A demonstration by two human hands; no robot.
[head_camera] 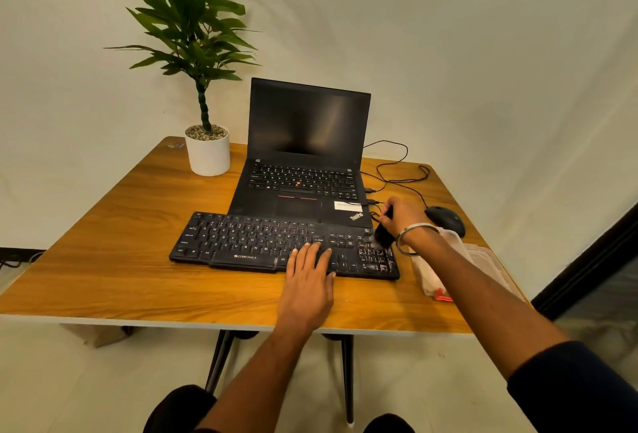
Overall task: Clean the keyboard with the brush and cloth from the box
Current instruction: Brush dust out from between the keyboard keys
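behind the right hand (402, 217), a blurred brush (384, 236), box (483, 260) half hidden

Our left hand (308, 268) lies flat, palm down, fingers spread, forearm bare and extended forward. Our right hand (404, 217) closed in grip, wrist bent downward, metal bangle (414, 237) at wrist. Right forearm bare, dark sleeve (580, 387) pushed up near elbow.

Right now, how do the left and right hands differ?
The left hand lies flat and open on the keyboard, holding nothing; the right hand is closed around the brush. The left sits near the front edge, the right over the numpad end. The right wrist wears a bangle; the left is bare. Both work the same keyboard.
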